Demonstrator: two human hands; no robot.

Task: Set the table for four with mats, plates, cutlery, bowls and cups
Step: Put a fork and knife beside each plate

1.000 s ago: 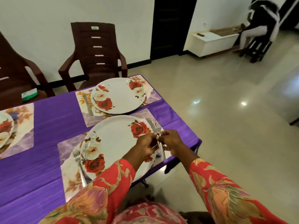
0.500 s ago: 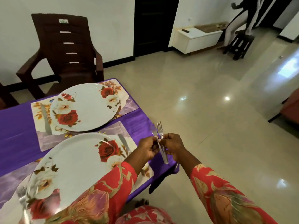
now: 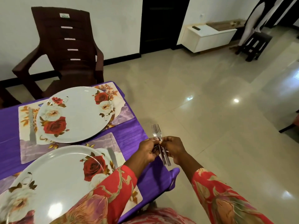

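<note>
Two steel forks [image 3: 156, 131] stand together, tines up, past the right edge of the purple table [image 3: 127, 131]. My left hand [image 3: 148, 150] and my right hand [image 3: 174, 149] both pinch their handles from either side. A near rose-patterned plate [image 3: 53, 178] lies on a floral mat [image 3: 103, 139] with a knife [image 3: 112, 157] at its right. A far plate [image 3: 74, 113] sits on a second mat [image 3: 123, 113] with a knife [image 3: 31, 125] at its left.
A brown plastic chair [image 3: 64, 49] stands behind the table's far end. Shiny tiled floor [image 3: 210, 126] spreads to the right. A low white cabinet [image 3: 208, 36] and a dark stool [image 3: 255, 44] with a person's legs stand at the far right.
The view has swung right and the forks, held in both hands, have moved off the near mat to beyond the table's right edge. Plates, mats and knives stay put.
</note>
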